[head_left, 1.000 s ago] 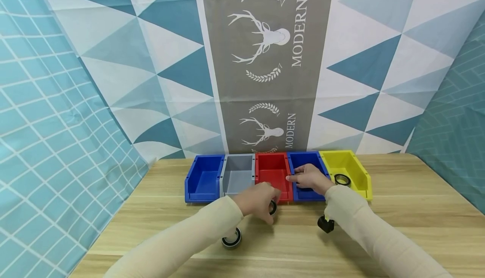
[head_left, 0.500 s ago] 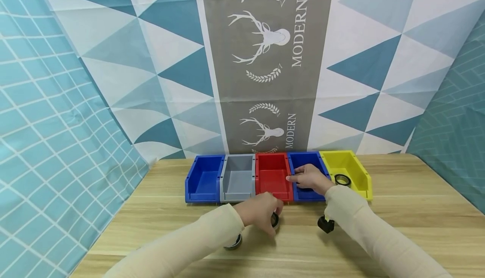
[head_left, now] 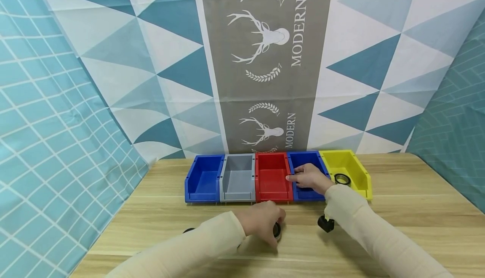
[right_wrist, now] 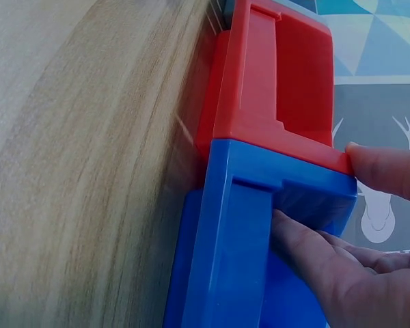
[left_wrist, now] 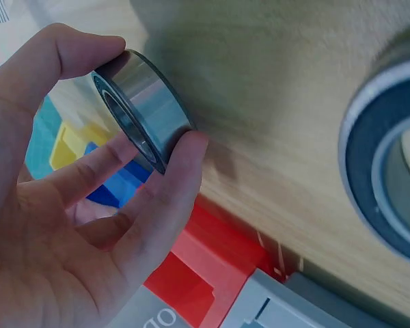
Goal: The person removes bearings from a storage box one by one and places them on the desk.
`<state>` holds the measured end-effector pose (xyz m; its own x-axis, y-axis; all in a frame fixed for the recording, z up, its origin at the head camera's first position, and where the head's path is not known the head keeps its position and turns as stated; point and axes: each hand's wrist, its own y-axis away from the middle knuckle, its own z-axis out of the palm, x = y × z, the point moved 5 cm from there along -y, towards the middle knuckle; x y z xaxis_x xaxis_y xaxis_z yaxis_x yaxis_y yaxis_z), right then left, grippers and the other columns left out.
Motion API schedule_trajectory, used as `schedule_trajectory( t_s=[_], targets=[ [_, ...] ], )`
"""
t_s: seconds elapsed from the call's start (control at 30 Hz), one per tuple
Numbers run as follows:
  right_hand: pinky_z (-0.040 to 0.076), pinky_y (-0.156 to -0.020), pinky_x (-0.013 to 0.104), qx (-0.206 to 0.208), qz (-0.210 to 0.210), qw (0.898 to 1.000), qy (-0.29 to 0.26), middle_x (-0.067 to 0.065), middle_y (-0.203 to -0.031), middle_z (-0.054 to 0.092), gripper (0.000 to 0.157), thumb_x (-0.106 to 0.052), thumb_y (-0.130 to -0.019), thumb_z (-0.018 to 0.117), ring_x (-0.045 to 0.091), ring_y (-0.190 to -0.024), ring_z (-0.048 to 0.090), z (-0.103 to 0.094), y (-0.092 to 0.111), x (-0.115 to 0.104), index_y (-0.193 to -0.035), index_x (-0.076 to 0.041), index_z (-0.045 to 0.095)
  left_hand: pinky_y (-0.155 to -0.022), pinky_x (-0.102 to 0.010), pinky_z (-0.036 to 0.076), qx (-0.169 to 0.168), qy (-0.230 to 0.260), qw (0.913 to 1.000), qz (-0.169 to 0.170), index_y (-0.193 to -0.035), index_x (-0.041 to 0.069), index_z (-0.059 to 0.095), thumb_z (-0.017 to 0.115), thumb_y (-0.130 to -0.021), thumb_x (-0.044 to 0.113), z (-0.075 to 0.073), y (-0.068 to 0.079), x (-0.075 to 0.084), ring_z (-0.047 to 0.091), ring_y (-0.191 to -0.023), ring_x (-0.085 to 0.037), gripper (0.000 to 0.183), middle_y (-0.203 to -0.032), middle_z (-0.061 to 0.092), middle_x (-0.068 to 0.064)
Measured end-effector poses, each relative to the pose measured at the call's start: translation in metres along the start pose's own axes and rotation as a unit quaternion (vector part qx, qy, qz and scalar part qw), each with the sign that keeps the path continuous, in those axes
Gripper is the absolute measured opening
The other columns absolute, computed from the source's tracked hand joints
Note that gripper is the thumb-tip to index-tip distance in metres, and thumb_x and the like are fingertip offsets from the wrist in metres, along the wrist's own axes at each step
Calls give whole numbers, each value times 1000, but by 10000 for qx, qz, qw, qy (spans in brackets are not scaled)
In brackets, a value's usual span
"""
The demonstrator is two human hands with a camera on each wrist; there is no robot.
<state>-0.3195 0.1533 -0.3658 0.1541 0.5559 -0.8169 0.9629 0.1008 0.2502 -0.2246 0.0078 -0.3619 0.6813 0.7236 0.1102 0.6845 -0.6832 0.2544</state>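
My left hand (head_left: 261, 221) pinches a ball bearing (left_wrist: 149, 99) between the thumb and fingertips, with the bearing's steel outer band facing the left wrist camera. In the head view it is close over the table, in front of the red bin (head_left: 273, 181). My right hand (head_left: 310, 178) grips the side wall of the right-hand blue bin (right_wrist: 242, 239). Its thumb lies at the top edge where this bin meets the red one, and the fingers reach inside. A second bearing (left_wrist: 361, 164) stands out large at the right of the left wrist view.
The row also has a left blue bin (head_left: 204, 180), a grey bin (head_left: 238, 177) and a yellow bin (head_left: 342, 160) with a bearing (head_left: 342, 184) in it. Another bearing (head_left: 188, 230) peeks out behind my left sleeve (head_left: 189, 244). A patterned cloth (head_left: 170, 80) hangs behind the wooden table (head_left: 409, 210).
My left hand has moved toward me and slightly right, carrying the bearing away from the red bin. Its sleeve now covers one table bearing and uncovers the edge of another. My right hand stays put.
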Motion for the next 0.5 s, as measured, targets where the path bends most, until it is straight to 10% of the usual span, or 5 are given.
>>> schedule_trajectory(
  t_s=[0.5],
  targets=[
    [50,-97,46,-6,17,10000,65,31,-139,46,66,-25,-91,66,36,-114,62,0,0,1,-138,11,39,-57,-13,42,53,23,10000,-63,-88,20,62,89,-62,36,8,3,5,48,-66,0,41,-80,60,10]
  ],
)
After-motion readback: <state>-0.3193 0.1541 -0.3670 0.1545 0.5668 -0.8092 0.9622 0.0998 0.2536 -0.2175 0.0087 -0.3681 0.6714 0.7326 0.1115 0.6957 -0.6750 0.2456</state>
